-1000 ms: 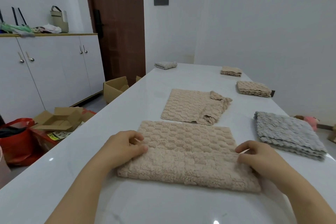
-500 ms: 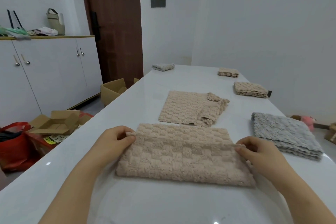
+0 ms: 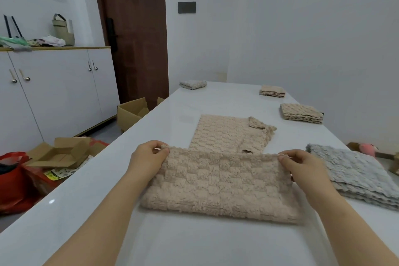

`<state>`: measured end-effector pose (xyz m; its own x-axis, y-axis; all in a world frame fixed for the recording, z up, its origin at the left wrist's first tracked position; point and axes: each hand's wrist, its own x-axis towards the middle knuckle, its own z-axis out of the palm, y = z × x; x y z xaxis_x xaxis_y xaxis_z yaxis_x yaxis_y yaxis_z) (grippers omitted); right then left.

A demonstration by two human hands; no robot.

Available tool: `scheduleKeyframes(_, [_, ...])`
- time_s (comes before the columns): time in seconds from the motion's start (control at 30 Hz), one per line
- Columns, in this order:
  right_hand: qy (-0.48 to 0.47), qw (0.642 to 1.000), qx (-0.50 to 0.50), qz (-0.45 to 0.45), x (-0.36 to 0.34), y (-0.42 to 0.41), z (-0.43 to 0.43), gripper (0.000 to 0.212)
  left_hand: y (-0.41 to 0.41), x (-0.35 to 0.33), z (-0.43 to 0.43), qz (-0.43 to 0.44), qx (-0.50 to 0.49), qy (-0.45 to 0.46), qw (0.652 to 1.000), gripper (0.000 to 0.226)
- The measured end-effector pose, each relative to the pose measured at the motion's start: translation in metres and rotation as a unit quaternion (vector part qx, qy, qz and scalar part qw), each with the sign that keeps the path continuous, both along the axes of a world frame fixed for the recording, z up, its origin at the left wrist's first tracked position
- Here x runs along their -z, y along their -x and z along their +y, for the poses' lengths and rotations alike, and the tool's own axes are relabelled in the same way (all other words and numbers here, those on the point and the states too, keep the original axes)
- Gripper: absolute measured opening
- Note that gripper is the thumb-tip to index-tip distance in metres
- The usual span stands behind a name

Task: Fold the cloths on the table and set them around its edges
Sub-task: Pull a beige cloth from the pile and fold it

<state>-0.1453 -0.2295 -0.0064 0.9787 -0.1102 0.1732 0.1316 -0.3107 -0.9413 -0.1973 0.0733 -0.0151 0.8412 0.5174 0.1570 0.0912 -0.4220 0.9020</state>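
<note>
A beige waffle cloth [image 3: 218,185] lies folded in front of me on the white table [image 3: 194,244]. My left hand [image 3: 149,157] pinches its far left corner and my right hand [image 3: 302,166] pinches its far right corner, with the far edge lifted off the table. Behind it a second beige cloth [image 3: 228,134] lies spread out, its right corner turned over. Folded cloths sit along the edges: a grey stack [image 3: 358,177] at the right, two beige stacks [image 3: 301,112] [image 3: 272,91] further back, and a pale one [image 3: 192,84] at the far left.
To the left of the table the floor holds open cardboard boxes [image 3: 62,153] [image 3: 132,111] and a red bag [image 3: 15,179]. White cabinets [image 3: 54,90] and a brown door [image 3: 138,34] stand beyond. A pink toy [image 3: 369,149] lies right of the table.
Both hands went from resting on the cloth's sides to gripping its far corners, and they have raised the far edge off the table.
</note>
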Motion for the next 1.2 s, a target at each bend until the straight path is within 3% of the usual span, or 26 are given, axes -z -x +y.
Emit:
scheduleKeyframes(0.27, [0.194,0.981,0.014,-0.009,0.022,-0.012,0.004,0.013,-0.012,0.017,0.007,0.051,-0.015,-0.142,0.988,0.006])
scheduleKeyframes(0.37, [0.225,0.974,0.021,-0.016,0.025,-0.016,0.007,0.013,-0.014,0.021,0.005,0.071,-0.022,-0.197,0.978,0.01])
scheduleKeyframes(0.5, [0.229,0.973,0.02,-0.019,0.024,-0.017,0.006,0.013,-0.017,0.025,0.007,0.066,-0.017,-0.201,0.977,0.019])
scheduleKeyframes(0.67, [0.316,0.949,-0.005,0.009,0.024,-0.018,0.009,0.025,-0.019,0.026,0.007,0.081,0.022,-0.261,0.962,0.019])
scheduleKeyframes(0.87, [0.3,0.954,-0.03,-0.004,0.026,-0.02,0.007,0.03,-0.02,0.025,0.011,0.074,0.057,-0.252,0.963,0.019])
scheduleKeyframes(0.97, [0.271,0.962,-0.03,-0.011,0.027,-0.022,0.005,0.028,-0.019,0.024,0.011,0.086,0.054,-0.272,0.957,0.008])
scheduleKeyframes(1.2, [0.172,0.984,-0.032,-0.024,0.026,-0.02,0.003,0.014,-0.016,0.021,0.008,0.071,0.095,-0.295,0.948,0.014])
